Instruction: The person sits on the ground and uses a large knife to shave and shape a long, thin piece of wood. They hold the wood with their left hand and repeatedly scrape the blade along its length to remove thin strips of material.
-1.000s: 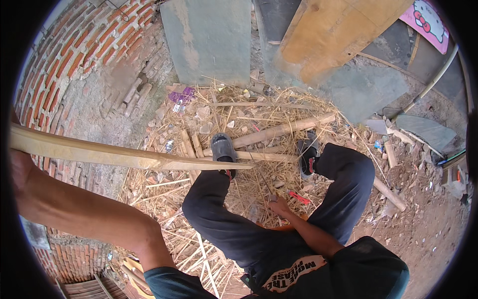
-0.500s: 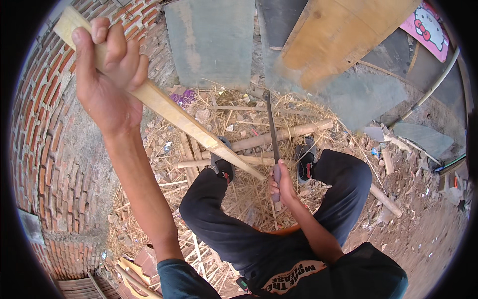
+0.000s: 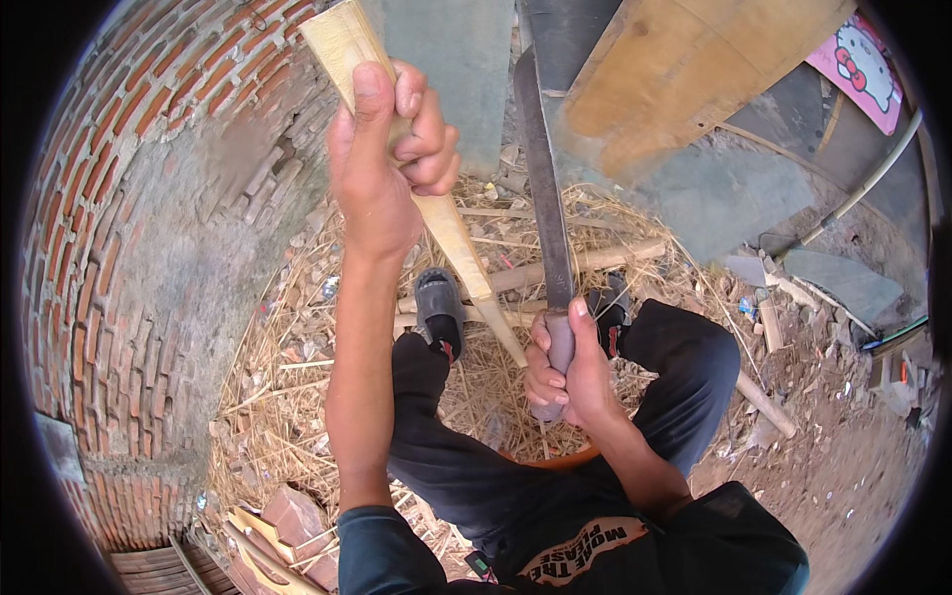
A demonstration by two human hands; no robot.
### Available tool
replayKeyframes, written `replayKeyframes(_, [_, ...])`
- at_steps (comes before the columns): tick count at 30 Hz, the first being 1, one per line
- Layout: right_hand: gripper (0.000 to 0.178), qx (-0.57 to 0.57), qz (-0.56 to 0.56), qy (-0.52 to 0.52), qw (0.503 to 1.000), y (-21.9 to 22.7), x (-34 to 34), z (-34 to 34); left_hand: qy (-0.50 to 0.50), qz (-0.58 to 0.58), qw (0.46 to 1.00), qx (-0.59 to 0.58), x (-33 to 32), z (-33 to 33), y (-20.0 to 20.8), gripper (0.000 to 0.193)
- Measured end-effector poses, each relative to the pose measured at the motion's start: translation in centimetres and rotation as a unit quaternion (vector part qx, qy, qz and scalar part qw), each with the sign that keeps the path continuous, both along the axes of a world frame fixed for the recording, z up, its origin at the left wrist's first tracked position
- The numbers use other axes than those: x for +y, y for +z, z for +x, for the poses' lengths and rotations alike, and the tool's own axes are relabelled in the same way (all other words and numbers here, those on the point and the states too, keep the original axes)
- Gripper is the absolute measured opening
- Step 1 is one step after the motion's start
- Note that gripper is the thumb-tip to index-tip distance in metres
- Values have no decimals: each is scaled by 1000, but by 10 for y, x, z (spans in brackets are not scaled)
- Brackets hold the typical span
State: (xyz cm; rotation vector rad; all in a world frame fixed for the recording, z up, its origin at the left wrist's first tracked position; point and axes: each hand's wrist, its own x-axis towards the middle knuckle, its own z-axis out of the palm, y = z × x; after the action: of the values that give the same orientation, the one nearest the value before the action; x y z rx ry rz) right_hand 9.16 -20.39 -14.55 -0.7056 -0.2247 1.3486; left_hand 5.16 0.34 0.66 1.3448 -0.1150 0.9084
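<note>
Hands now closer; stick steeper; machete higher.

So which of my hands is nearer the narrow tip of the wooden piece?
Right. Your right hand, gripping the machete, shows just right of the narrow tip; your left hand grips the wooden piece farther up, near its thick end.

Ground: brick wall, L edge; boards, far edge; pole on straw. Machete R of wood pc.

Matt wooden stick; dull metal knife blade
</note>
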Motion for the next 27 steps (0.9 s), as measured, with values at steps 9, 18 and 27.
replayKeyframes(9, [56, 50, -110, 82, 989, -36, 13, -6, 5, 0, 1000, -10, 8, -2, -2, 40])
replayKeyframes(18, [59, -26, -101, 32, 994, -19, 21, -20, 7, 5, 1000, -8, 2, -2, -3, 39])
replayKeyframes(27, [57, 92, -18, 35, 995, -14, 10, -4, 43, -14, 999, -19, 12, -22, -5, 39])
